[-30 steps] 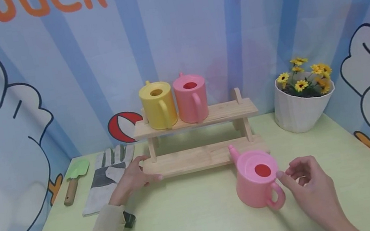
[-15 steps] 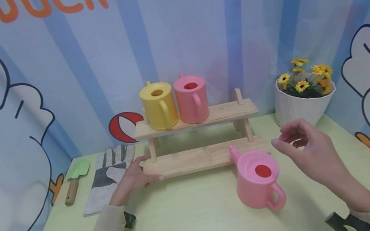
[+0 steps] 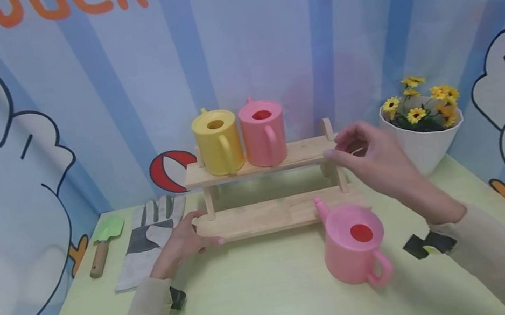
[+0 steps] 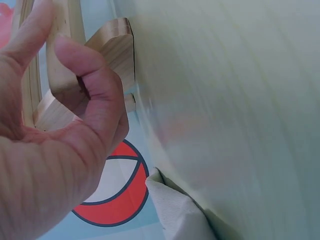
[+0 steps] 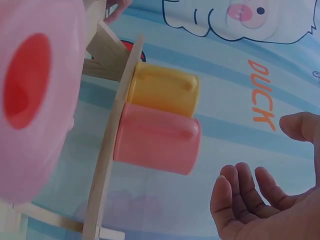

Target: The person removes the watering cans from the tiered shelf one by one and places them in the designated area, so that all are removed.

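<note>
A two-tier wooden stand (image 3: pixel 271 214) stands at the back of the table. My left hand (image 3: pixel 183 239) grips the left end of its lower shelf; in the left wrist view, thumb and fingers bend round the shelf's corner (image 4: pixel 65 75). My right hand (image 3: pixel 376 163), fingers loosely curled, hovers at the upper shelf's right end and holds nothing; the right wrist view has it apart from the shelf. On the upper shelf sit a yellow watering can (image 3: pixel 217 149) and a pink watering can (image 3: pixel 257 143). Another pink watering can (image 3: pixel 347 255) stands on the table, right of centre.
A white pot (image 3: pixel 419 146) with yellow flowers stands at the back right. At the left lie a work glove (image 3: pixel 144 250) and a green trowel (image 3: pixel 108 231) with a wooden handle. Behind the stand hangs a blue printed cloth (image 3: pixel 253 32).
My right hand has left the handle side of the front pink watering can and moved up, then left, to the upper shelf's right end. The left hand has kept its grip.
</note>
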A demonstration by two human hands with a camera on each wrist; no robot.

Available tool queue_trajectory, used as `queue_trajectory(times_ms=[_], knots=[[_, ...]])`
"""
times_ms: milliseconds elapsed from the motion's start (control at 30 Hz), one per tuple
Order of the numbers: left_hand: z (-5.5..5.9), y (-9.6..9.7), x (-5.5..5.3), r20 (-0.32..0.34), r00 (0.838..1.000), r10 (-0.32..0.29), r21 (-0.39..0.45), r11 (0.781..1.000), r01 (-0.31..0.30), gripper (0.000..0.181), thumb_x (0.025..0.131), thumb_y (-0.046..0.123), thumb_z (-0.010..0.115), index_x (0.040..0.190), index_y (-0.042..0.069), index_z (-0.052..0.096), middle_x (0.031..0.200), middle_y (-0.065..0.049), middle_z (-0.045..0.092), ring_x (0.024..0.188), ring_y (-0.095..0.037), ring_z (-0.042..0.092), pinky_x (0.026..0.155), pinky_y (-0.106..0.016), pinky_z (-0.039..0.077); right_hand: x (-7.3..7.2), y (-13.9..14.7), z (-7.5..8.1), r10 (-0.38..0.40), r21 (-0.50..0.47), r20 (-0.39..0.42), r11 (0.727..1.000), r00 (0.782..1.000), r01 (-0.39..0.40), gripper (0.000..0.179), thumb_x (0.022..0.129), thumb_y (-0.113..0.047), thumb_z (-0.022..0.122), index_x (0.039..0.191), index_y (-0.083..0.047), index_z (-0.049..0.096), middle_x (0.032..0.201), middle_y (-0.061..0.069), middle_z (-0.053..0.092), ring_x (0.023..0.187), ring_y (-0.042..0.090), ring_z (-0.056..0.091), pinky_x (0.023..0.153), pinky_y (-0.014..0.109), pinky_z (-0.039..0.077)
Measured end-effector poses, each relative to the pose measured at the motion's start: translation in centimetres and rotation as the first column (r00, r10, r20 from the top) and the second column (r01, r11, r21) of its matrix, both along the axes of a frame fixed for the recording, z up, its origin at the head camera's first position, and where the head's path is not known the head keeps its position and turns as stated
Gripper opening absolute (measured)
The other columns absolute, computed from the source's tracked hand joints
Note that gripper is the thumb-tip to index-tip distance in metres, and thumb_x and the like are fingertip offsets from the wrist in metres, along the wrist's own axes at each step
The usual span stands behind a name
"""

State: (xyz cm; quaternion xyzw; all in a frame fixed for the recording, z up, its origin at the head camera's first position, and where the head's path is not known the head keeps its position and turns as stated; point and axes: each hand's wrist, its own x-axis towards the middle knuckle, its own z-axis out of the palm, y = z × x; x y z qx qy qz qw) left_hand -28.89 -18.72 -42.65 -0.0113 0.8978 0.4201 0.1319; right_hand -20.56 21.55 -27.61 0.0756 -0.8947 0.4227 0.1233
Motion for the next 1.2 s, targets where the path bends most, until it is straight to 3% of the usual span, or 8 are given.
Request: queue_trajectory(times_ms=[200,367,667,900,1200], knots=[[0.3,-0.1,0.0,-0.008,1.0,-0.004,-0.01,1.0,0.004,0.099,0.085,0.033,0.095,0.162,0.008,0.039,0.106,-0.013,0.059,0.078,-0.023,0.06,0.077,-0.034,0.046,-2.8,-2.1,0.6,0.044,-0.029,0.025,0.999,0.999,-0.044,0.045,0.103,-0.04,0.074,0.128,-0.005,0.062,0.121,0.014,0.069,0.114,0.028,0.067,0.095,0.036,0.052],[0.3,-0.2,0.0,-0.008,1.0,-0.005,-0.001,1.0,0.005,0.097,0.085,0.032,0.095,0.162,0.008,0.039,0.108,-0.014,0.059,0.078,-0.023,0.06,0.077,-0.034,0.046,-4.8,-3.6,0.6,0.039,-0.047,0.033,0.998,0.999,-0.038,0.045,0.102,-0.039,0.074,0.129,-0.004,0.061,0.124,0.016,0.068,0.116,0.03,0.067,0.095,0.037,0.054],[0.0,-0.1,0.0,-0.02,1.0,-0.003,0.026,1.0,0.004,0.097,0.084,0.027,0.096,0.159,0.003,0.04,0.101,-0.012,0.06,0.072,-0.021,0.057,0.071,-0.032,0.046,-8.0,-6.7,0.8,0.02,-0.12,0.148,0.993,0.989,-0.002,0.052,0.102,-0.037,0.074,0.135,-0.001,0.057,0.13,0.017,0.064,0.117,0.031,0.06,0.099,0.04,0.053],[0.0,0.0,-0.1,-0.01,1.0,0.002,0.021,1.0,-0.002,0.099,0.083,0.029,0.097,0.16,0.004,0.04,0.104,-0.013,0.061,0.074,-0.022,0.058,0.073,-0.033,0.046,-9.6,-8.4,0.2,-0.017,-0.131,0.192,0.99,0.981,0.043,0.046,0.103,-0.037,0.073,0.132,-0.005,0.058,0.131,0.015,0.065,0.117,0.031,0.061,0.099,0.041,0.054],[-0.2,-0.2,-0.2,-0.008,1.0,-0.006,0.026,1.0,0.006,0.1,0.083,0.03,0.097,0.161,0.005,0.04,0.106,-0.014,0.06,0.076,-0.022,0.058,0.074,-0.033,0.046,-10.3,-9.9,-0.9,-0.019,-0.166,0.182,0.985,0.983,0.05,0.037,0.102,-0.029,0.074,0.124,-0.002,0.06,0.122,0.016,0.066,0.107,0.028,0.06,0.084,0.033,0.053]])
